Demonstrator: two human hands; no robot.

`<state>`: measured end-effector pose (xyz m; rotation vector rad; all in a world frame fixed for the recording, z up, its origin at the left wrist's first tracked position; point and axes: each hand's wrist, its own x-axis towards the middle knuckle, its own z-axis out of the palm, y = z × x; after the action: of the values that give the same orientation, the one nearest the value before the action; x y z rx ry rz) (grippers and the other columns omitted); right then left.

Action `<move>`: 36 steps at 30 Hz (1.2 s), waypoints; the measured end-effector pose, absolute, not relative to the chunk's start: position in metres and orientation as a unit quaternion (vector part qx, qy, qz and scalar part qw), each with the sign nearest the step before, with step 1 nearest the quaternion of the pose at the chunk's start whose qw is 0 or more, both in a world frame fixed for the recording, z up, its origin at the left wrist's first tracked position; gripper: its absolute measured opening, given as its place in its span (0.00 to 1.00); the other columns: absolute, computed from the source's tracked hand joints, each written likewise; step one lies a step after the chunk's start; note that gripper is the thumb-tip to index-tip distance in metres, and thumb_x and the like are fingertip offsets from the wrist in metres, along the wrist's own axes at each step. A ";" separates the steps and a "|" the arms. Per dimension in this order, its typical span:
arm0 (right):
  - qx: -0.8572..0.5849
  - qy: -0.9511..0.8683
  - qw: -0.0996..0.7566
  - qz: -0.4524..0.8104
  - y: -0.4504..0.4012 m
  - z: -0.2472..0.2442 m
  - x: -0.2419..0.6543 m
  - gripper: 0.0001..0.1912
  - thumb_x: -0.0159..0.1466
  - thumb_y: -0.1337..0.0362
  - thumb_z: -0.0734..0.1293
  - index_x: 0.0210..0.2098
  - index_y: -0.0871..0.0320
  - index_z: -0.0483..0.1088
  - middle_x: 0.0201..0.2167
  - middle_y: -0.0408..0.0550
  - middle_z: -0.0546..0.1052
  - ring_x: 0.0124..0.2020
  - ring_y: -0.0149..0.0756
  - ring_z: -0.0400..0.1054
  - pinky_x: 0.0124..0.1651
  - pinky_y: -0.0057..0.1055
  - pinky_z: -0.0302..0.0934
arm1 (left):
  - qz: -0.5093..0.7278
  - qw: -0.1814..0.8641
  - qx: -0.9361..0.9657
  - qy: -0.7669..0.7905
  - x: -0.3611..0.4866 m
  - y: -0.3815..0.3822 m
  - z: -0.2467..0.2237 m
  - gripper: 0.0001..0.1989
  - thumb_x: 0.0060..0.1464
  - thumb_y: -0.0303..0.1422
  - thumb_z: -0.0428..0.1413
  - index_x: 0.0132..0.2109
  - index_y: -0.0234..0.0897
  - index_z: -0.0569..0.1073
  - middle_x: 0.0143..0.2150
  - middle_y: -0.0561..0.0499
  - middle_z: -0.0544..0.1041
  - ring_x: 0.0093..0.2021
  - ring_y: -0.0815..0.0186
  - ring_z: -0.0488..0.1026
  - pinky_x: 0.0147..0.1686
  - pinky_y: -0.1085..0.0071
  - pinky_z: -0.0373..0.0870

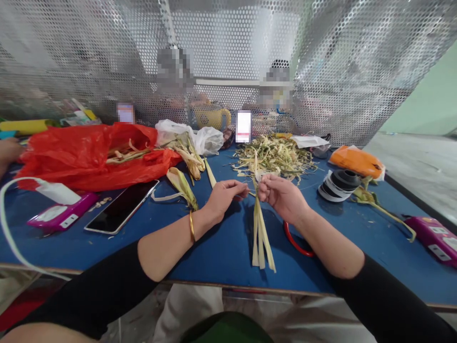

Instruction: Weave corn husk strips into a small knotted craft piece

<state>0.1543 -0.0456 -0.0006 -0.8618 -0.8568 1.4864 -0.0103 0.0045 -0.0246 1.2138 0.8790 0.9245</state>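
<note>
Pale corn husk strips [261, 233] hang in a bundle between my hands, their loose lower ends fanned out over the blue table. My right hand [282, 195] is closed, its curled fingertips pinching the bundle near its upper part. To the left, my left hand [226, 197] has thumb and forefinger pressed together. A very fine thread seems to run from that pinch towards the bundle. On the right stands a black spool [337, 185] wound with white thread. Behind my hands lies a heap of shredded husk [276, 155].
Left are a red plastic bag [71, 159], a phone [121, 207], a purple power strip [62, 214] and a husk piece [182, 186]. Right lie an orange packet [357, 162] and another purple power strip [433, 238]. A perforated metal screen [232, 43] stands behind. Another person's hand [9, 152] shows far left.
</note>
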 end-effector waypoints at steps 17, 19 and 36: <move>-0.461 -0.473 0.540 0.521 -0.044 -0.011 0.147 0.08 0.53 0.62 0.68 0.23 0.57 0.63 0.17 0.35 0.63 0.20 0.26 0.58 0.29 0.29 0.49 | 0.384 0.678 0.539 0.319 -0.007 -0.002 -0.018 0.12 0.57 0.36 0.54 0.29 0.38 0.60 0.20 0.59 0.64 0.17 0.75 0.61 0.21 0.76 0.67; -0.478 -0.481 0.537 0.502 -0.045 -0.011 0.147 0.08 0.53 0.63 0.67 0.23 0.56 0.62 0.17 0.35 0.63 0.20 0.26 0.57 0.29 0.29 0.48 | 0.386 0.646 0.565 0.337 -0.006 -0.003 -0.017 0.12 0.58 0.34 0.53 0.29 0.38 0.60 0.20 0.60 0.63 0.17 0.76 0.59 0.21 0.76 0.66; -0.474 -0.533 0.500 0.490 -0.046 -0.004 0.153 0.08 0.54 0.60 0.68 0.28 0.58 0.68 0.23 0.39 0.71 0.23 0.27 0.62 0.31 0.29 0.57 | 0.322 0.696 0.510 0.390 -0.011 0.003 -0.022 0.15 0.52 0.39 0.61 0.27 0.33 0.68 0.20 0.57 0.66 0.17 0.76 0.62 0.23 0.75 0.71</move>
<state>0.1525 -0.0463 -0.0044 -1.1461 -1.2899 1.1859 -0.0111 0.0033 -0.0220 1.1377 0.8712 0.7174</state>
